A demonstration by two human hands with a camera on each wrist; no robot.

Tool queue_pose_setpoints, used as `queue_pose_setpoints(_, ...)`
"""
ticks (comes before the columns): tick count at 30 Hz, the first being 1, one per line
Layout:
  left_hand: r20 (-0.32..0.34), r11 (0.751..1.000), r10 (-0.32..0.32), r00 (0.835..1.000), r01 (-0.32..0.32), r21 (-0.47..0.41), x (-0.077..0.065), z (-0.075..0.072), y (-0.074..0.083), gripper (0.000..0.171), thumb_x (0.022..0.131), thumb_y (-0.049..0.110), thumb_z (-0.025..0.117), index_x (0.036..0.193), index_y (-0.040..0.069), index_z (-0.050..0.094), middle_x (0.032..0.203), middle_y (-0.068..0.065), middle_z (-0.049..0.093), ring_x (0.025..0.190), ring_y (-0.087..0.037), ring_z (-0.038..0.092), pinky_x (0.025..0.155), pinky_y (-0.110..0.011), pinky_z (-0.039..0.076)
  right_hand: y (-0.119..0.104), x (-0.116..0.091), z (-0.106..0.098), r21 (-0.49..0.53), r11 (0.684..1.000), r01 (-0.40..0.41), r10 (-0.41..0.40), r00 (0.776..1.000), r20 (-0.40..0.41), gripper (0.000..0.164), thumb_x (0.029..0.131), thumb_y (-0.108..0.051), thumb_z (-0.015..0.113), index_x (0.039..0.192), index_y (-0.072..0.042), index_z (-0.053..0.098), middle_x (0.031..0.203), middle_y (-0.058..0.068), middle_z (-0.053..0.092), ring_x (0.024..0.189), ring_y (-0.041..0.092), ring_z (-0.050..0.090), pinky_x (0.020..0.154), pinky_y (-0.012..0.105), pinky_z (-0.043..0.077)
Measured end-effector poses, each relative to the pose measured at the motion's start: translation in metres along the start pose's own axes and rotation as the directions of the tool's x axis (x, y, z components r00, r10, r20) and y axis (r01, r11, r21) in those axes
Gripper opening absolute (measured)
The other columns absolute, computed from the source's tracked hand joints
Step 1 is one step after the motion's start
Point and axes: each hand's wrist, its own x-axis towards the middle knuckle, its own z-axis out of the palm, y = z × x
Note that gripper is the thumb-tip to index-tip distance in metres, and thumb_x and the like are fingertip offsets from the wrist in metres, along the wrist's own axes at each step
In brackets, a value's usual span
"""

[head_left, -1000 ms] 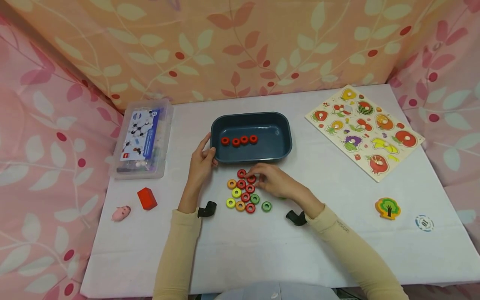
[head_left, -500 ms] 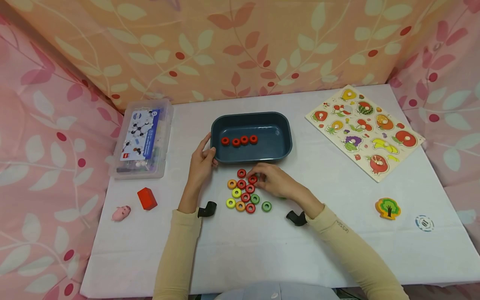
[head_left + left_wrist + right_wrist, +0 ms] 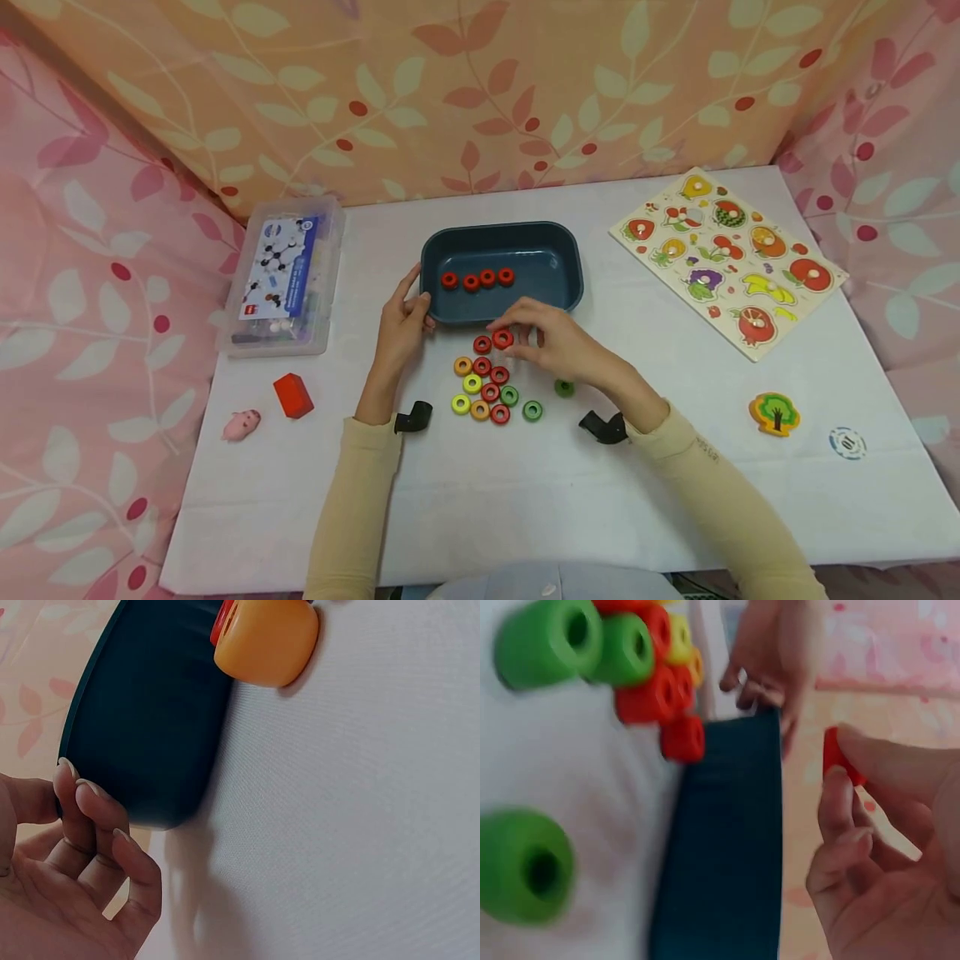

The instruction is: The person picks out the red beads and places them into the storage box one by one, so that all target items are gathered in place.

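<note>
A dark blue rectangular tray [image 3: 536, 275] stands at the middle of the table with several red ring beads [image 3: 471, 282] lying inside. At its left front corner my left hand [image 3: 402, 329] grips the rim, the fingers curled against the wall in the left wrist view. Between thumb and fingertip my right hand [image 3: 558, 342] pinches a red bead [image 3: 502, 338], held just in front of the tray's near wall. The right wrist view shows this red bead [image 3: 840, 756] off the table. Below it lies a cluster of red, orange, yellow [image 3: 472, 383] and green beads [image 3: 532, 410].
A clear plastic case [image 3: 283, 275] lies at the back left. Near the left edge are a red block [image 3: 293, 396] and a pink pig [image 3: 242, 425]. A fruit puzzle board [image 3: 720, 283], a tree piece [image 3: 776, 414] and a round chip [image 3: 847, 443] lie to the right.
My right hand has picked a red bead up from the top of the cluster and lifted it toward the tray. A green bead at the right is uncovered. My left hand stays put.
</note>
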Motion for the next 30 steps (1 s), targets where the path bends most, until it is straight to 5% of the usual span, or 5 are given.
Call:
queue_pose_setpoints(4, -0.003, 1.000, -0.002, 1.000, 0.002, 0.009, 0.000, 0.000, 0.000, 0.053, 0.105, 0.010, 0.050, 0.155, 0.017, 0.038, 0.077, -0.029, 0.060, 0.072, -0.042, 0.058, 0.065, -0.030, 0.052, 0.011, 0.015, -0.016, -0.034, 0.999, -0.010, 0.006, 0.991, -0.133, 0.035, 0.085, -0.007, 0.079, 0.118, -0.014, 0.071, 0.111, 0.000, 0.061, 0.081, 0.015, 0.057, 0.067, 0.032, 0.048)
queue_pose_setpoints(10, -0.006, 1.000, -0.002, 1.000, 0.002, 0.014, 0.000, 0.000, 0.000, 0.052, 0.105, 0.010, 0.050, 0.155, 0.016, 0.038, 0.075, -0.026, 0.060, 0.067, -0.033, 0.058, 0.065, -0.031, 0.052, 0.033, 0.042, -0.027, -0.098, 0.975, -0.199, 0.169, 0.953, -0.250, 0.034, 0.086, -0.005, 0.078, 0.119, -0.008, 0.070, 0.108, 0.007, 0.060, 0.079, 0.019, 0.059, 0.067, 0.031, 0.047)
queue_pose_setpoints(16, -0.008, 1.000, -0.008, 1.000, 0.008, 0.011, 0.000, 0.001, 0.000, 0.053, 0.105, 0.011, 0.051, 0.155, 0.017, 0.038, 0.075, -0.027, 0.060, 0.067, -0.034, 0.058, 0.065, -0.034, 0.052, 0.038, 0.063, -0.025, -0.146, 0.912, -0.384, 0.345, 0.909, -0.234, 0.030, 0.088, -0.007, 0.076, 0.117, -0.004, 0.069, 0.111, 0.013, 0.061, 0.089, 0.026, 0.060, 0.079, 0.040, 0.050)
queue_pose_setpoints(22, -0.002, 1.000, -0.018, 1.000, 0.018, 0.005, 0.000, 0.001, 0.000, 0.053, 0.105, 0.011, 0.050, 0.155, 0.017, 0.038, 0.075, -0.025, 0.060, 0.068, -0.034, 0.058, 0.066, -0.033, 0.052, 0.044, 0.078, -0.023, -0.167, 0.861, -0.480, 0.434, 0.866, -0.248, 0.032, 0.086, -0.001, 0.074, 0.118, -0.001, 0.068, 0.114, 0.017, 0.064, 0.101, 0.030, 0.059, 0.091, 0.046, 0.051)
queue_pose_setpoints(30, -0.006, 1.000, 0.004, 1.000, -0.004, 0.008, 0.000, 0.001, 0.000, 0.052, 0.105, 0.010, 0.050, 0.155, 0.015, 0.038, 0.075, -0.027, 0.060, 0.068, -0.034, 0.058, 0.064, -0.031, 0.051, 0.054, 0.085, -0.020, -0.159, 0.855, -0.494, 0.459, 0.863, -0.212, 0.034, 0.087, -0.003, 0.075, 0.120, -0.005, 0.068, 0.117, 0.013, 0.065, 0.104, 0.028, 0.060, 0.094, 0.044, 0.049)
